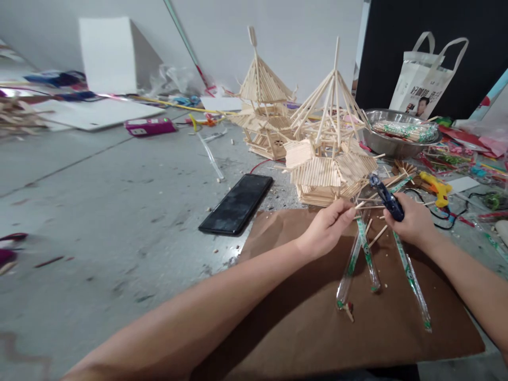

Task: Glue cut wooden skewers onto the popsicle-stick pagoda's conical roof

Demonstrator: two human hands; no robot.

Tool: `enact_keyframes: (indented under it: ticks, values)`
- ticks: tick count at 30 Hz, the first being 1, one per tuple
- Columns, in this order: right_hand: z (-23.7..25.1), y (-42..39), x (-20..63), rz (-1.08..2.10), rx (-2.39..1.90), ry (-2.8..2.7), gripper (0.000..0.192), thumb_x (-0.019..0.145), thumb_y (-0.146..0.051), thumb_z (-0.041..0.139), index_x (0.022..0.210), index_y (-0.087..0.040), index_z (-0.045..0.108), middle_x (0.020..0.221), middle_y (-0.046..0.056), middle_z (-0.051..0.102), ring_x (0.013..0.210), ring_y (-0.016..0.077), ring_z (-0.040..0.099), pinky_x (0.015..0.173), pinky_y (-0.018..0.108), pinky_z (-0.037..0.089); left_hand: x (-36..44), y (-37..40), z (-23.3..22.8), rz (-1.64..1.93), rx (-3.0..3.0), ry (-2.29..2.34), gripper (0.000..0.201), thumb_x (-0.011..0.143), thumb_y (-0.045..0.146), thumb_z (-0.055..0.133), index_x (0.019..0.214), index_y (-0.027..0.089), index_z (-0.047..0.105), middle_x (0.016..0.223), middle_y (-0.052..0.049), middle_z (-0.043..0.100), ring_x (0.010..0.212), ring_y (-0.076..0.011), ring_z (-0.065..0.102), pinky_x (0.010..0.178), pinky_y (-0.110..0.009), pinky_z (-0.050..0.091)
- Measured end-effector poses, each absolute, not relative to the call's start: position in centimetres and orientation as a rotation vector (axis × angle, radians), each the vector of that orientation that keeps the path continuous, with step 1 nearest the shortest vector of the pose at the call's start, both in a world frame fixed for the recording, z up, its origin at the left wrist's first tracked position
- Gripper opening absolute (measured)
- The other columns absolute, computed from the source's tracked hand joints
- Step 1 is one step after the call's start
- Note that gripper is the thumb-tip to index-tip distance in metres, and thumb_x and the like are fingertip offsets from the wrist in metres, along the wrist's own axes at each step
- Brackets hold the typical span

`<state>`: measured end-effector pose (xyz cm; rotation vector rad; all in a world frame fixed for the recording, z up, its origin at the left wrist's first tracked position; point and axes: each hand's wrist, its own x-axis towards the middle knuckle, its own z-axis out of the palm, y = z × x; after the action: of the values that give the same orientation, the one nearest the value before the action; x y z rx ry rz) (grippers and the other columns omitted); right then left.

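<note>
Cardboard carries three wrappers; my left hand pinches a stick, my right hand grips one glue gun. Two models at twelve o'clock.

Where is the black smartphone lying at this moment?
In the head view, the black smartphone lies flat on the grey floor, left of the left hand, beside the brown cardboard sheet's upper left corner.
</note>
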<state>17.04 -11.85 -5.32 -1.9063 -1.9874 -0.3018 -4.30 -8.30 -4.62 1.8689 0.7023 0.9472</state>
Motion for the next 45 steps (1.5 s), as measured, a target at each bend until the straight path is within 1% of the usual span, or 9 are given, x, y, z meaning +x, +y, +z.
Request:
enact_keyframes:
  ticks: [6, 12, 19, 22, 27, 30, 34, 39, 45]
  values:
    - [-6.0, -10.5, 19.2, -0.376, -1.697, -2.227, 0.045, 0.076, -0.042, 0.049, 0.109, -0.012, 0.051, 0.096, 0.013, 0.063, 0.084, 0.0260, 0.060, 0.074, 0.037, 0.043, -4.1, -8.1, -5.0, 1.072, 1.734, 0.643, 0.021, 0.084, 0.035, 0.043, 0.088, 0.017, 0.052, 0.059, 0.004, 0.043, 0.053, -0.0068, 0.035, 0.053, -0.020, 0.035]
    - [-6.2, -10.2, 19.4, -0.269, -1.412, -2.523, 0.052, 0.074, -0.048, 0.053, 0.110, -0.009, 0.052, 0.106, 0.017, 0.060, 0.098, 0.0269, 0.055, 0.085, 0.040, 0.041, -4.0, -8.6, -4.0, 1.188, 1.662, 0.695, 0.025, 0.083, 0.038, 0.045, 0.089, 0.016, 0.054, 0.076, -0.001, 0.053, 0.061, -0.0070, 0.042, 0.058, -0.021, 0.038]
    - [-6.8, -10.2, 18.9, -0.158, -1.396, -2.609, 0.073, 0.068, -0.062, 0.054, 0.118, -0.009, 0.052, 0.115, 0.020, 0.056, 0.109, 0.0299, 0.050, 0.094, 0.050, 0.033, -4.0, -8.8, -3.7, 1.190, 1.622, 0.770, 0.032, 0.082, 0.042, 0.045, 0.094, 0.015, 0.057, 0.066, 0.001, 0.051, 0.058, -0.0072, 0.041, 0.054, -0.019, 0.036]
    - [-6.9, -10.2, 19.0, -0.113, -1.392, -2.572, 0.063, 0.074, -0.057, 0.050, 0.120, -0.013, 0.052, 0.119, 0.018, 0.055, 0.114, 0.0282, 0.048, 0.096, 0.052, 0.032, -3.8, -8.6, -3.4, 1.187, 1.623, 0.709, 0.034, 0.080, 0.044, 0.048, 0.095, 0.015, 0.059, 0.067, 0.001, 0.051, 0.055, -0.0065, 0.039, 0.052, -0.020, 0.035]
    - [-3.3, -10.2, 17.9, -0.008, -1.424, -2.141, 0.029, 0.083, -0.037, 0.046, 0.094, -0.018, 0.065, 0.095, 0.010, 0.066, 0.091, 0.0200, 0.060, 0.082, 0.038, 0.046, -3.9, -8.3, -2.0, 1.172, 1.638, 0.723, 0.033, 0.083, 0.043, 0.042, 0.099, 0.016, 0.055, 0.064, 0.003, 0.046, 0.057, -0.0070, 0.039, 0.054, -0.020, 0.035]
    - [0.8, -9.9, 15.7, 0.250, -1.406, -1.913, 0.030, 0.081, -0.041, 0.049, 0.087, -0.017, 0.065, 0.078, 0.005, 0.066, 0.068, 0.0150, 0.059, 0.063, 0.029, 0.047, -3.6, -8.0, -0.6, 1.154, 1.591, 0.702, 0.031, 0.084, 0.043, 0.042, 0.097, 0.016, 0.051, 0.057, 0.006, 0.038, 0.050, -0.0056, 0.034, 0.048, -0.019, 0.031]
    - [5.3, -8.3, 12.2, 0.640, -1.222, -1.683, 0.034, 0.073, -0.047, 0.057, 0.084, -0.015, 0.062, 0.058, -0.002, 0.056, 0.043, 0.0058, 0.043, 0.044, 0.021, 0.037, -2.9, -7.3, 1.3, 1.126, 1.555, 0.655, 0.031, 0.081, 0.045, 0.045, 0.087, 0.015, 0.052, 0.051, 0.008, 0.034, 0.042, -0.0038, 0.029, 0.041, -0.019, 0.025]
    - [7.8, -5.4, 9.6, 0.848, -1.042, -1.503, 0.040, 0.061, -0.052, 0.067, 0.057, -0.016, 0.050, 0.044, -0.006, 0.045, 0.036, 0.0028, 0.034, 0.036, 0.019, 0.026, -2.9, -6.5, 2.6, 1.166, 1.404, 0.617, 0.032, 0.079, 0.044, 0.050, 0.084, 0.013, 0.055, 0.046, 0.009, 0.038, 0.034, -0.0015, 0.028, 0.035, -0.018, 0.019]
    - [9.4, -2.9, 8.7, 0.770, -1.091, -1.433, 0.043, 0.056, -0.052, 0.071, 0.054, -0.016, 0.047, 0.043, -0.006, 0.043, 0.036, 0.0020, 0.032, 0.035, 0.019, 0.022, -3.5, -5.6, 2.2, 1.263, 1.106, 0.616, 0.032, 0.073, 0.045, 0.056, 0.078, 0.013, 0.055, 0.045, 0.008, 0.043, 0.028, -0.0003, 0.028, 0.030, -0.017, 0.016]
